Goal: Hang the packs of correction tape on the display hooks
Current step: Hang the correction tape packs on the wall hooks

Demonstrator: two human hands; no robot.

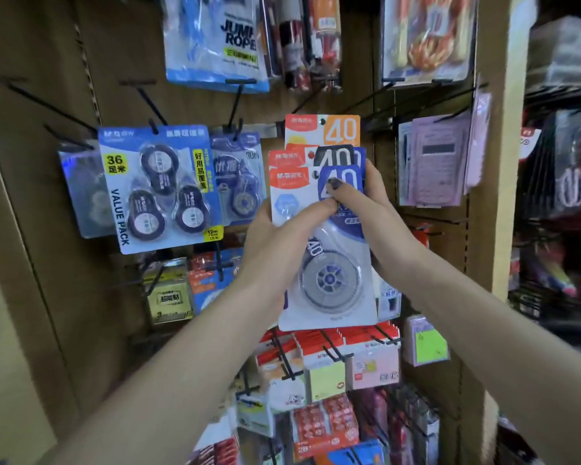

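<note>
Clamped between both hands, left hand (275, 239) and right hand (366, 203), several correction tape packs (329, 263) are held before the display; one orange pack (322, 130) is seemingly hung already, the rest remain.

jump rope pack (215, 41): top, hanging | calculators (436, 162): right, purple, hanging | sticky notes (326, 377): below, yellow | brown panel (47, 62): backing | 3-pack label (168, 303): lower left, blurred
</note>
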